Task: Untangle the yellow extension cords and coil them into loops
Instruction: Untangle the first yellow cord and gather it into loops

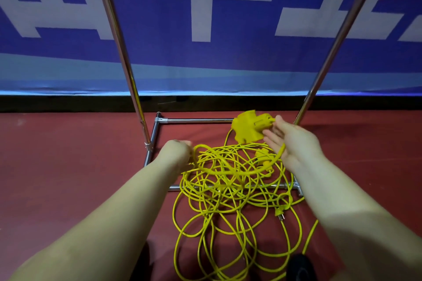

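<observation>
A tangle of yellow extension cords [226,191] lies on the red floor, draped over the front bar of a metal rack. My right hand [290,141] holds a yellow socket block [247,129] up off the floor between thumb and fingers, and a cord runs across its palm. From there the cord sweeps left in a raised loop to my left hand [179,151], which grips it with curled fingers. A second yellow socket [262,157] sits in the pile. A loose plug [279,212] lies at the pile's right edge.
A chrome rack surrounds the pile, with a left upright pole [121,52], a right upright pole [335,41] and base bars [196,120] on the floor. A blue and white banner [205,18] closes off the back. A dark shoe [301,267] shows at the bottom right.
</observation>
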Demonstrator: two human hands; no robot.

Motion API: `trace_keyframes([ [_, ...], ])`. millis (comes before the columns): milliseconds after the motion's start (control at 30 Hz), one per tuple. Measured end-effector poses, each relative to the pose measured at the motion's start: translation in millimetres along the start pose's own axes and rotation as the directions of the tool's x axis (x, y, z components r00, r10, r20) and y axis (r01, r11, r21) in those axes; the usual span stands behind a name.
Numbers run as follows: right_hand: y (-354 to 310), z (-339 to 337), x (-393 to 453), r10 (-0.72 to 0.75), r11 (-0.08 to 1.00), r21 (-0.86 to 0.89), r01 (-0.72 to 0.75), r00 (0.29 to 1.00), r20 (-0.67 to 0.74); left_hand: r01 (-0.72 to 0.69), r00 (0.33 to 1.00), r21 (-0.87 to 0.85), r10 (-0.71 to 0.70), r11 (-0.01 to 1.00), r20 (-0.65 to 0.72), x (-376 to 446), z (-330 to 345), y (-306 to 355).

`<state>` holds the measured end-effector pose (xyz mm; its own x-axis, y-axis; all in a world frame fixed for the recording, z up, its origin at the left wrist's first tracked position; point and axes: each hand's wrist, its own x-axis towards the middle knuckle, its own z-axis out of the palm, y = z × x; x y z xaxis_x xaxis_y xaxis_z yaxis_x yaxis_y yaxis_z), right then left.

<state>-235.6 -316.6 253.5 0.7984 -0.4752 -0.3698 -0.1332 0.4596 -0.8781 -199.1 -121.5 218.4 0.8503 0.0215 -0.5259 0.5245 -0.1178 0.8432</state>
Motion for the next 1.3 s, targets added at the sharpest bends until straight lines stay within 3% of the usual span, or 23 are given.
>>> trace_keyframes([
  [67,4.1,1.8,-1.1,0.132,0.991,0.035,-0.133,0.991,0.014,-0.220,0.961,0.348,0.264,0.911,-0.082,3.2,0.1,-2.9],
  [100,6.8,3.2,-1.9,0.186,0.980,0.062,-0.187,0.982,0.027,-0.350,0.910,0.446,0.412,0.824,-0.046,-0.8,1.8,-2.8],
  [167,10.8,6.7,-3.8,0.266,0.958,0.098,-0.270,0.963,0.050,-0.605,0.787,0.413,0.591,0.681,0.177,-11.4,8.9,-3.2],
  [233,12.6,10.6,-5.5,0.321,0.934,0.142,-0.329,0.944,0.077,-0.699,0.712,0.355,0.554,0.621,0.432,-21.1,19.9,-7.0],
  [300,12.5,13.7,-8.4,0.355,0.908,0.196,-0.370,0.929,0.108,-0.688,0.694,0.361,0.425,0.630,0.581,-24.1,29.8,-15.9],
  [467,9.0,17.2,-12.1,0.372,0.875,0.268,-0.404,0.914,0.163,-0.627,0.667,0.308,0.288,0.716,0.688,-29.7,39.2,-23.5],
  [533,8.8,15.7,-7.5,0.357,0.896,0.217,-0.386,0.920,0.164,-0.633,0.681,0.307,0.323,0.711,0.657,-29.2,37.2,-19.9],
  [633,9.1,14.2,-5.0,0.286,0.957,-0.001,-0.290,0.944,0.163,-0.687,0.727,0.420,0.552,0.593,0.409,-20.8,28.1,-14.5],
  [733,9.8,12.7,-7.8,0.166,0.955,-0.278,-0.101,0.961,0.223,-0.721,0.665,0.441,0.713,0.535,0.223,-13.8,15.1,-8.3],
  [833,13.0,10.2,-13.5,0.046,0.799,-0.574,0.183,0.931,0.361,-0.762,0.601,0.503,0.736,0.408,0.311,-9.1,8.1,-6.0],
  [933,15.6,8.6,-18.2,-0.012,0.626,-0.679,0.383,0.876,0.483,-0.780,0.598,0.519,0.657,0.348,0.458,-8.3,8.8,-8.6],
  [1067,16.7,5.6,-18.7,-0.095,0.443,-0.742,0.503,0.849,0.520,-0.773,0.621,0.525,0.593,0.356,0.512,-15.0,13.7,-13.6],
  [1167,15.9,0.8,-16.8,0.009,0.395,-0.751,0.530,0.815,0.580,-0.753,0.625,0.551,0.656,0.361,0.423,-13.7,8.4,-9.8],
  [1300,24.4,-12.0,-7.9,0.241,0.188,-0.808,0.558,0.772,0.589,-0.618,0.745,0.466,0.661,0.634,0.088,-4.6,-15.8,6.8],
])
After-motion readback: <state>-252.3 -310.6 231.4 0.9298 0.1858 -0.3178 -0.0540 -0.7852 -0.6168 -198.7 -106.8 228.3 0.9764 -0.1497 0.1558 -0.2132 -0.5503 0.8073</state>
